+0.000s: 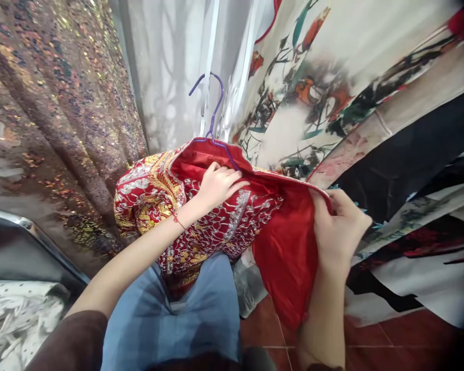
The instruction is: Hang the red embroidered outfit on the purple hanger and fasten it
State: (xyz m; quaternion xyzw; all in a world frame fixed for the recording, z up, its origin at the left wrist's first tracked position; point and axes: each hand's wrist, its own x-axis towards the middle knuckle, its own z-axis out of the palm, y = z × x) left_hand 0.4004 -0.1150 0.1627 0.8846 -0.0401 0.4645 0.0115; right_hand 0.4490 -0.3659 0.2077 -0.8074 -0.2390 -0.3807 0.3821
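A red garment (220,221) with gold and silver embroidery hangs on a purple hanger (215,111) and rests over my raised knee in blue trousers (185,314). My left hand (218,184) grips the embroidered front near the collar, just below the hanger. My right hand (338,226) pinches the right edge of the plain red lining (290,247) and holds it spread apart from the front. A thin red string circles my left wrist.
A sequined brown-gold fabric (54,118) hangs at the left, a sheer white curtain (170,67) behind. A cream cloth printed with flowers and birds (332,82) hangs at the right. Red floor tiles (390,345) lie below. A dotted white cloth (19,314) lies bottom left.
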